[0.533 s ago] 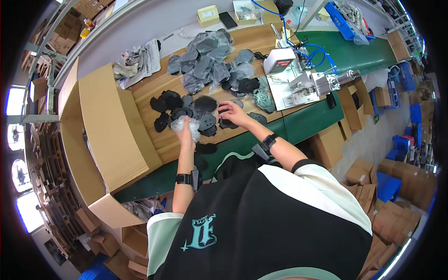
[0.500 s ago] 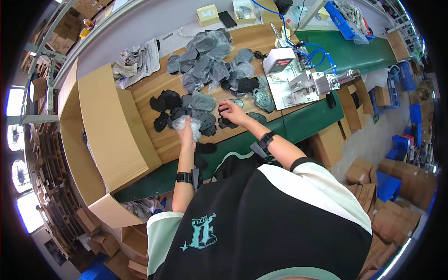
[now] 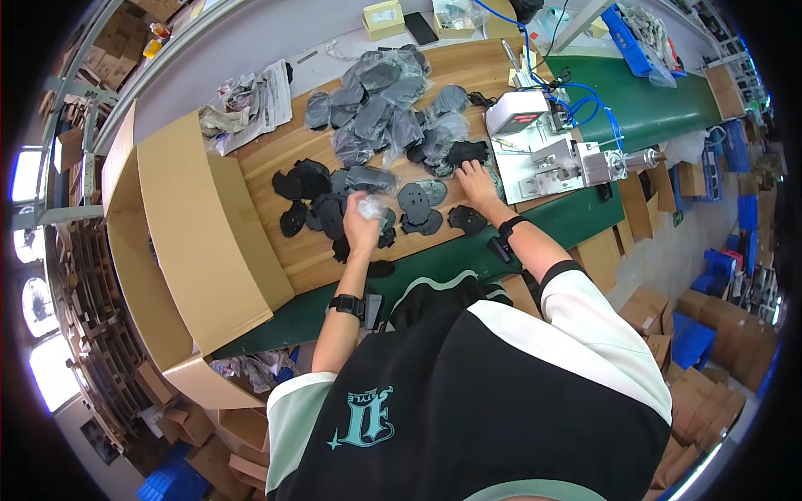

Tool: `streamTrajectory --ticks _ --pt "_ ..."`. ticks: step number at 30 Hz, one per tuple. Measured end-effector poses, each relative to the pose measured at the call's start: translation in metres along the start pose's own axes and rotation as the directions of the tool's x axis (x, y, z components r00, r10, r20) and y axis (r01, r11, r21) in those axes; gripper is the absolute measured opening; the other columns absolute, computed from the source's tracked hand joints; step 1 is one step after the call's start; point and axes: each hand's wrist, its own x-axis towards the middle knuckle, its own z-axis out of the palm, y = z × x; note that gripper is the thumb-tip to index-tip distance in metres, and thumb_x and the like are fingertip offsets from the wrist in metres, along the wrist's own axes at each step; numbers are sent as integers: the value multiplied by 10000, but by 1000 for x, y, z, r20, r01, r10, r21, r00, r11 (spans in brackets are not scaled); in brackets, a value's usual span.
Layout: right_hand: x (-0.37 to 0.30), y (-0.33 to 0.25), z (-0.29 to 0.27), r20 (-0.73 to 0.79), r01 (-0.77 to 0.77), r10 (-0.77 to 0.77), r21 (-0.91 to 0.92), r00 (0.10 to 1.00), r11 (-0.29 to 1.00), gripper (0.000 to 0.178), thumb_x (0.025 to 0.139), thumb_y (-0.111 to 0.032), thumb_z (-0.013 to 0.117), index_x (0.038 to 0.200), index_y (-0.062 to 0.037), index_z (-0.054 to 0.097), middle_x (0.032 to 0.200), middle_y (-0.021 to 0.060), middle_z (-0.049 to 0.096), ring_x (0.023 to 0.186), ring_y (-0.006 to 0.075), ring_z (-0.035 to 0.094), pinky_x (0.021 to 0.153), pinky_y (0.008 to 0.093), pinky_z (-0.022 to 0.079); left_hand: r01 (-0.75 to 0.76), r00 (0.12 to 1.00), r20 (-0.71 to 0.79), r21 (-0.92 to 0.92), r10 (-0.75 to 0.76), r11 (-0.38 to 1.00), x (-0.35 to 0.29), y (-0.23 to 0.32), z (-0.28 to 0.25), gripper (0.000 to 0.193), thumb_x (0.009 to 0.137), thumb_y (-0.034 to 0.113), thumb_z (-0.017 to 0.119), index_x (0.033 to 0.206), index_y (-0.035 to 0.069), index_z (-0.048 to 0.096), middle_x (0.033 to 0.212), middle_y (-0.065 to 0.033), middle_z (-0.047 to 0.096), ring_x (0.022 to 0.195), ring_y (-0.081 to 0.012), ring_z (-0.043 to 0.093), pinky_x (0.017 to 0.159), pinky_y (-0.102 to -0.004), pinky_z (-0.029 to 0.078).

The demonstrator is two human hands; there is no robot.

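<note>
Left hand [image 3: 362, 227] and right hand [image 3: 478, 187] had spread apart since the earlier frame, the former gripping crumpled clear film [image 3: 373, 208] beside flat, rounded black plates [image 3: 331, 215], the latter, hold unclear, now within reach of a dark piece [image 3: 466, 151] near the silver metal fixture [image 3: 558, 164].

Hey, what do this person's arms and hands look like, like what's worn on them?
The left hand and right hand wear no gloves. Each wrist has a black strap carrying a boxy dark module; I see no cable on either. The sleeves are short: the left sleeve is pale green and white, the right sleeve mostly white with a black cuff.
</note>
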Motion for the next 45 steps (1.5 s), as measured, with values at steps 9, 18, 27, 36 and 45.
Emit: streamTrajectory --ticks 9,18,27,36,45 --pt "6 -17 -58 -395 127 115 537 911 834 140 815 -22 653 949 -57 635 948 106 594 932 285 552 821 395 472 -299 941 303 528 152 795 42 -12 38 541 765 -33 637 1283 118 589 1368 -114 524 1135 -335 594 916 -430 517" --pt "-24 -21 -26 -103 -160 599 916 794 369 109 889 -106 679 949 -27 633 867 115 583 812 241 579 711 332 492 -370 925 55 366 377 854 42 -2 2 552 761 -64 608 1258 173 636 1184 -84 591 1075 -313 596 874 -418 506" --pt "-11 35 31 -118 -289 695 851 709 439 218 808 -47 657 934 -30 480 854 133 589 719 241 628 681 376 502 -305 896 -342 -12 283 952 30 -7 -41 306 803 -43 613 1102 3 656 988 -133 679 899 -284 654 838 -360 494" --pt "35 49 -5 -16 -252 299 496 954 831 835 744 -40 752 1456 -111 322 1459 231 363 1218 451 522 1019 465 459 -338 881 -424 -250 211 907 4 16 -49 154 912 136 682 952 -6 638 852 -72 681 743 -139 595 693 -316 480" --pt "25 44 16 104 -296 280 470 954 832 257 850 -133 596 1089 -56 542 1445 263 366 1142 468 545 967 491 473 -142 960 -270 -257 70 956 -39 -11 -55 238 879 147 733 797 21 548 717 -22 599 671 -96 518 620 -289 432"
